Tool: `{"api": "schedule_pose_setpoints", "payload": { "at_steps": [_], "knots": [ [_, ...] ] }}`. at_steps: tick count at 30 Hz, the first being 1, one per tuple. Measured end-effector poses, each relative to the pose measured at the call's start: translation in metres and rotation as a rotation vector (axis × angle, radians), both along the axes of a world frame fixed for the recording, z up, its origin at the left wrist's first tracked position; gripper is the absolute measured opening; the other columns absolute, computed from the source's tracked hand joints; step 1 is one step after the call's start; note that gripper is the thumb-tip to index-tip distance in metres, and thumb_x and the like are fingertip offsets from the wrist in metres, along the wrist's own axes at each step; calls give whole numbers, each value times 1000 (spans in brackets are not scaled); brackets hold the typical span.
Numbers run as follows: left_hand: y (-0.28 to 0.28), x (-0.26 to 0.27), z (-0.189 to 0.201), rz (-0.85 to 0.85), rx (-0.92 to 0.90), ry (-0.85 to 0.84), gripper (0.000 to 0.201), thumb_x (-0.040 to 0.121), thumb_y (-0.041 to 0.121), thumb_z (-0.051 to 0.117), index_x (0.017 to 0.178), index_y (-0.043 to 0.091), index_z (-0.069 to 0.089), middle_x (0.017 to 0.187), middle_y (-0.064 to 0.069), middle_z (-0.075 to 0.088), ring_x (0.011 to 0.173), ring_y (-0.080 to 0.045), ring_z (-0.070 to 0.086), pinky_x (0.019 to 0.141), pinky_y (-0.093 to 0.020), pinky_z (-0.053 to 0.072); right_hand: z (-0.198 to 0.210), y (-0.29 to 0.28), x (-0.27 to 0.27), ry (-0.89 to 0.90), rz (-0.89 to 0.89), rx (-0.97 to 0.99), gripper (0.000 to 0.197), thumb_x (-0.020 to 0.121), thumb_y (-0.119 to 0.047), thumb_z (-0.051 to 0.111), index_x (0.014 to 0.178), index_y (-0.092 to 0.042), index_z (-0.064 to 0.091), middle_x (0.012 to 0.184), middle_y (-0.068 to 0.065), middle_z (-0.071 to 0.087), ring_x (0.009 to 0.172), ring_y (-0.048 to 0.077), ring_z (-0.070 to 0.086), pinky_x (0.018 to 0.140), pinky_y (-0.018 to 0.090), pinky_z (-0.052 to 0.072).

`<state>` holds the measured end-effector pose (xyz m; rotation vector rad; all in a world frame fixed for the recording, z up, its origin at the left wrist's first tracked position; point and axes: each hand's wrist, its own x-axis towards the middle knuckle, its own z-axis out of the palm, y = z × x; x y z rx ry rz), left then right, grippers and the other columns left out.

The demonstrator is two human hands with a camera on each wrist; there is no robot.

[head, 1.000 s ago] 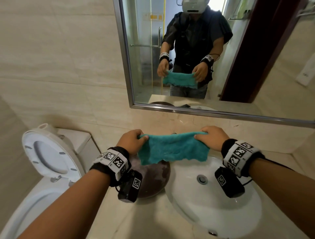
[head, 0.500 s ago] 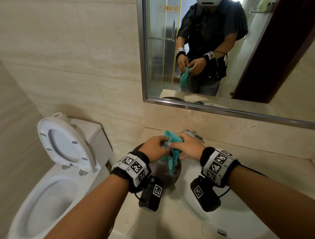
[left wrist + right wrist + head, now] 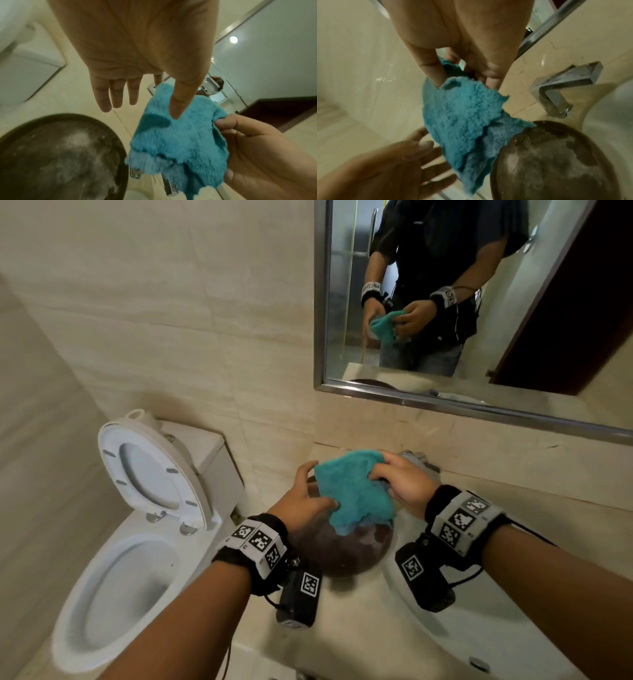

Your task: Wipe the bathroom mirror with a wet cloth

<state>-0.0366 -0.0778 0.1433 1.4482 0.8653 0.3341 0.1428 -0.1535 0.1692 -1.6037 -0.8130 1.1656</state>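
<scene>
A folded teal cloth [image 3: 354, 491] hangs over a dark brown basin [image 3: 342, 553] on the counter. My right hand [image 3: 380, 474] pinches its upper right edge, thumb and fingers curled on the fabric [image 3: 464, 108]. My left hand [image 3: 313, 487] is beside the cloth's left edge with straight, spread fingers [image 3: 116, 94]; only its thumb lies on the cloth [image 3: 180, 135]. The mirror [image 3: 534, 302] hangs on the wall above and to the right, in a steel frame [image 3: 320, 302], an arm's reach beyond both hands. It reflects me holding the cloth.
A square chrome tap [image 3: 565, 86] stands just behind my right hand. The white sink bowl [image 3: 479, 628] is set in the beige counter at the right. A toilet [image 3: 113, 587] with its seat and lid raised [image 3: 150, 470] stands to the left, against the tiled wall.
The cloth, stretched flat between both hands a second ago, was brought together and is now folded in my right hand. My left hand has let go and opened. My view has swung left.
</scene>
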Motion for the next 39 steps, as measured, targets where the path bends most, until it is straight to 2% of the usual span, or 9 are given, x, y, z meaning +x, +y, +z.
{"api": "schedule_pose_setpoints", "payload": {
  "at_steps": [3, 6, 11, 15, 20, 25, 30, 32, 39],
  "knots": [
    [2, 6, -19, 55, -115, -7, 95, 81, 4, 66, 146, 38, 4, 128, -15, 54, 109, -30, 60, 90, -47, 52, -11, 5, 0, 45, -66, -25, 29, 92, -2, 48, 116, -17, 53, 100, 13, 65, 86, 23, 65, 71, 32, 55],
    [7, 14, -30, 73, -119, -3, 83, 89, -1, 56, 142, 40, 8, 120, -19, 58, 101, -34, 63, 82, -44, 55, -34, 12, 10, -42, -116, -56, 45, 91, -3, 55, 125, -27, 38, 94, 3, 55, 79, 15, 61, 59, 23, 53],
    [19, 28, -57, 22, -52, 107, 53, 90, -4, 54, 136, 19, 41, 124, -14, 51, 90, -16, 59, 81, -34, 55, -76, 18, 28, -126, 99, -106, 50, 75, 12, 64, 104, -27, 53, 126, 15, 51, 111, 32, 55, 91, 49, 50],
    [24, 39, -89, 3, -55, 203, 58, 87, -8, 56, 137, 18, 41, 120, -10, 49, 99, -21, 58, 81, -30, 54, -112, 24, 39, -404, 193, -184, 50, 72, 14, 59, 98, -29, 57, 127, 4, 52, 116, 25, 51, 94, 40, 48],
    [30, 46, -132, -29, 5, 340, 64, 85, -5, 59, 140, 20, 39, 136, -15, 45, 118, -28, 52, 98, -35, 47, -161, 30, 44, -435, 217, -246, 46, 77, 12, 57, 86, -32, 65, 129, 2, 54, 116, 22, 52, 96, 32, 47],
    [37, 45, -162, -50, 58, 434, 62, 86, -5, 58, 140, 16, 39, 142, -12, 40, 125, -26, 47, 103, -34, 42, -195, 32, 46, -433, 249, -337, 43, 84, 4, 59, 121, -19, 61, 136, 6, 50, 116, 23, 54, 94, 29, 46],
    [40, 39, -181, -120, 181, 598, 69, 82, 1, 62, 142, 23, 38, 141, -13, 41, 122, -27, 49, 103, -36, 42, -208, 25, 43, -336, 210, -462, 50, 90, -3, 53, 137, -18, 46, 140, 8, 45, 111, 26, 57, 94, 39, 49],
    [39, 39, -181, -153, 201, 636, 71, 81, 2, 63, 144, 20, 36, 142, -14, 39, 124, -28, 47, 104, -36, 40, -209, 21, 43, -330, 202, -475, 51, 90, -6, 54, 139, -17, 43, 141, 8, 45, 108, 20, 55, 95, 32, 46],
    [45, 37, -137, -147, 225, 573, 63, 84, 4, 62, 141, 12, 39, 139, -12, 48, 124, -25, 50, 102, -37, 44, -162, 10, 54, -451, 244, -424, 31, 94, -12, 46, 123, -9, 56, 128, 11, 56, 97, 20, 53, 79, 28, 44]
  ]
}}
